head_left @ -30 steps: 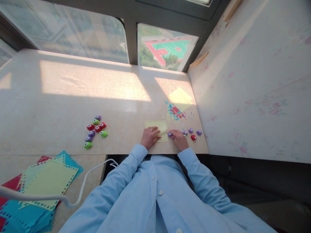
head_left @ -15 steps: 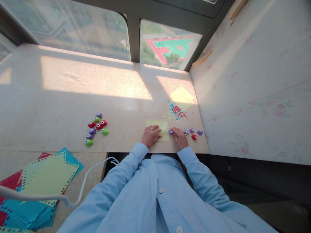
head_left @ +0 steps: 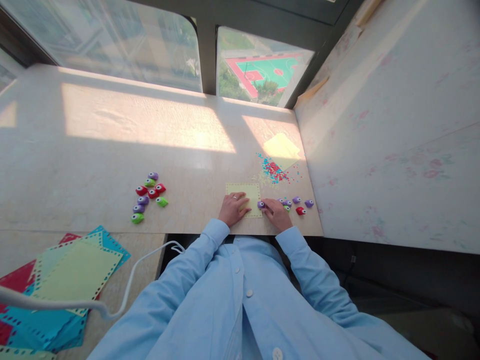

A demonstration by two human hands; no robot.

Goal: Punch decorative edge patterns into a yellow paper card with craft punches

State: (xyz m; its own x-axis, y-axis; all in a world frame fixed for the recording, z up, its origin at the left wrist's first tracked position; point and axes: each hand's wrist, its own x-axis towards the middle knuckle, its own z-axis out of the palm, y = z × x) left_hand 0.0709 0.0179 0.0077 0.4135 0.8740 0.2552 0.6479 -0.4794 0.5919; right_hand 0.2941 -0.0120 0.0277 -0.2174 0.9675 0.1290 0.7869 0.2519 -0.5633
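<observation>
A pale yellow paper square [head_left: 253, 192] with small holes along its edges lies flat near the table's front edge. My left hand [head_left: 233, 207] rests open on it, fingers spread across its left and middle part. At the paper's right edge, my right hand [head_left: 276, 214] grips a small purple craft punch [head_left: 261, 205] between thumb and fingers. The punch meets that edge; whether it is pressed down I cannot tell. Just right of this hand sit more punches, several purple ones [head_left: 296, 199], a red one [head_left: 300, 211] and a green one [head_left: 287, 208] partly hidden.
Red, blue and yellow paper bits [head_left: 275, 171] lie scattered beyond my right hand, beside blank yellow sheets [head_left: 282, 149]. Several punches [head_left: 152, 193] are grouped on the left. Hole-edged coloured sheets [head_left: 80, 267] are piled front left, crossed by a white cable [head_left: 129, 285]. A patterned wall [head_left: 375, 150] bounds the right.
My right hand has brought the purple punch slightly left, onto the paper's right edge. The left hand keeps its place on the sheet.
</observation>
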